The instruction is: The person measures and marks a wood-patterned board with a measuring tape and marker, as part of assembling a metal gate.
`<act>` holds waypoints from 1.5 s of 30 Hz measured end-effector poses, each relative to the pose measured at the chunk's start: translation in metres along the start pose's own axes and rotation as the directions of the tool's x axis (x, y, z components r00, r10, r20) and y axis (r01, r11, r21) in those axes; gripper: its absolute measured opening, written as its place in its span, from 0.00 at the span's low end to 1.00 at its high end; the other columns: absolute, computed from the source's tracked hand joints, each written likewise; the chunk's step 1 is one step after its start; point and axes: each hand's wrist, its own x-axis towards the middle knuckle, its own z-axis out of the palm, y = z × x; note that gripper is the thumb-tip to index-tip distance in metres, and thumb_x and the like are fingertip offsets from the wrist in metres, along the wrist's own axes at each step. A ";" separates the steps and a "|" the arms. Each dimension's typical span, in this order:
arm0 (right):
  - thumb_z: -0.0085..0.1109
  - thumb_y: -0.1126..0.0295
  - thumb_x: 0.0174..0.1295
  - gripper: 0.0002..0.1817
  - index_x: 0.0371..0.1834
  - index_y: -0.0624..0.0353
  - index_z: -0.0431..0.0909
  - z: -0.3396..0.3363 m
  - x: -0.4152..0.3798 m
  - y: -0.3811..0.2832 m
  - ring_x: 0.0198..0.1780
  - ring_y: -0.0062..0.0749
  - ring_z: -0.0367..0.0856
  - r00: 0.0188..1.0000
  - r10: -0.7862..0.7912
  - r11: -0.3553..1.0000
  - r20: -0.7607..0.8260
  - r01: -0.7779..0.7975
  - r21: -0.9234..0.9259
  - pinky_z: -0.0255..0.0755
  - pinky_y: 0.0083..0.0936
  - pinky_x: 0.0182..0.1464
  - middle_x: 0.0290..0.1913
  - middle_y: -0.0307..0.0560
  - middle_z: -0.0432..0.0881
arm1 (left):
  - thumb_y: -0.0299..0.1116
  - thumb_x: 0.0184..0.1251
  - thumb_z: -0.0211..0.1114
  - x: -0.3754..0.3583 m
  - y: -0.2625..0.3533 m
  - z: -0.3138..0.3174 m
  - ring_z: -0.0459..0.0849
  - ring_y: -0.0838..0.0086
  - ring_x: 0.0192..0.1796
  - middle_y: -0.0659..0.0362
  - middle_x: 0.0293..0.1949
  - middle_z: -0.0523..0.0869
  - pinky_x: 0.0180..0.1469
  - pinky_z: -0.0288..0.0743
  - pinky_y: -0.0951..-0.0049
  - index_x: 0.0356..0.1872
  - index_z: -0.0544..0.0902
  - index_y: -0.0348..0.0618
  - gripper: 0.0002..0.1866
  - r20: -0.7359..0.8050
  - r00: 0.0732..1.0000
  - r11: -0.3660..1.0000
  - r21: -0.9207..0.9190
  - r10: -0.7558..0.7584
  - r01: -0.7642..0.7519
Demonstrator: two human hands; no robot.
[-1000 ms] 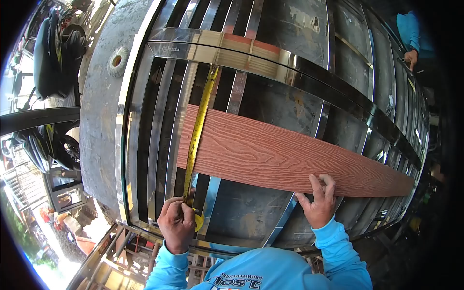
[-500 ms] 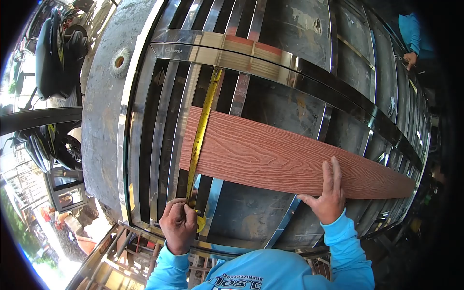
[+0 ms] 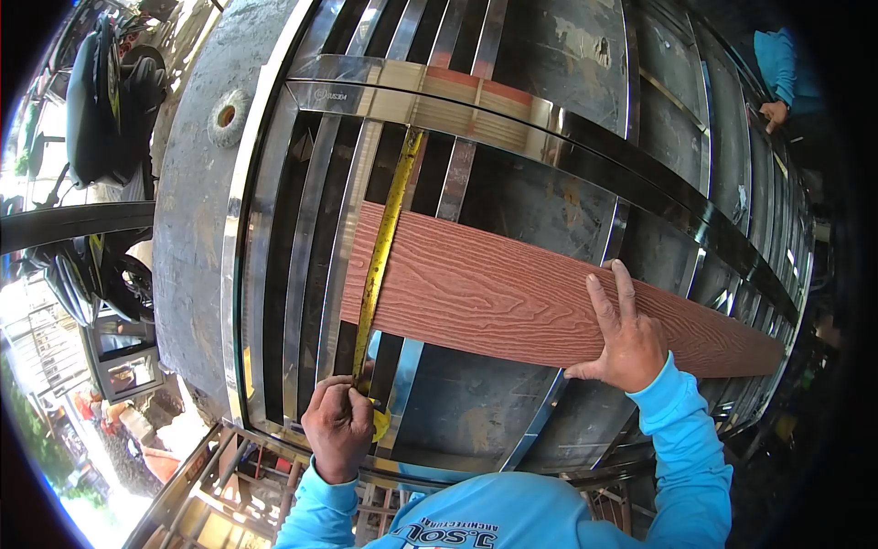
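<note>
A reddish-brown plank with a wood-grain surface lies across the bars of a shiny metal frame. The yellow blade of a tape measure stretches over the plank near its left end, from a polished rail down to my left hand. That hand is closed around the tape's near end, and part of its yellow case shows beside the fingers. My right hand rests on the plank farther right, fingers spread, thumb near the plank's lower edge.
Another person's hand in a blue sleeve touches the frame at the far upper right. A round abrasive-looking wheel lies on the grey surface at left. Parked motorcycles stand beyond it.
My right hand has slid up and further onto the plank, with its fingers reaching toward the far edge. My left hand and the tape measure stay in place.
</note>
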 end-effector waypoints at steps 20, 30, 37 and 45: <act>0.90 0.48 0.22 0.78 0.82 0.44 0.46 0.003 0.002 0.005 0.44 0.59 0.88 0.997 -0.040 0.997 -0.061 0.043 0.060 0.88 0.45 0.49 0.78 0.63 0.48 | 0.21 0.61 0.62 0.000 -0.001 -0.001 0.88 0.56 0.35 0.47 0.37 0.87 0.40 0.82 0.65 0.31 0.83 0.33 0.02 0.015 1.000 1.000 -0.001 -0.017 0.017; 0.90 0.51 0.22 0.78 0.82 0.44 0.45 0.002 0.003 0.004 0.45 0.61 0.87 0.997 -0.052 0.995 -0.065 0.057 0.086 0.88 0.46 0.50 0.77 0.63 0.48 | 0.21 0.62 0.62 0.000 -0.001 -0.001 0.88 0.56 0.35 0.47 0.37 0.87 0.39 0.82 0.65 0.31 0.83 0.33 0.02 0.015 1.000 1.000 -0.004 -0.018 0.018; 0.90 0.52 0.23 0.78 0.82 0.45 0.45 0.001 0.003 0.005 0.42 0.60 0.87 0.996 -0.058 0.992 -0.070 0.066 0.111 0.88 0.46 0.49 0.77 0.64 0.49 | 0.21 0.61 0.62 0.001 0.000 -0.002 0.88 0.56 0.34 0.47 0.36 0.87 0.39 0.82 0.65 0.31 0.82 0.32 0.02 0.015 1.000 1.000 0.008 -0.005 0.005; 0.90 0.53 0.23 0.77 0.81 0.44 0.46 0.000 0.003 0.004 0.41 0.58 0.88 0.998 -0.035 0.993 -0.055 0.041 0.106 0.88 0.45 0.48 0.77 0.63 0.49 | 0.21 0.61 0.62 0.001 -0.002 -0.001 0.88 0.56 0.34 0.47 0.36 0.87 0.38 0.82 0.66 0.31 0.82 0.32 0.02 0.029 0.999 1.000 -0.008 -0.015 0.015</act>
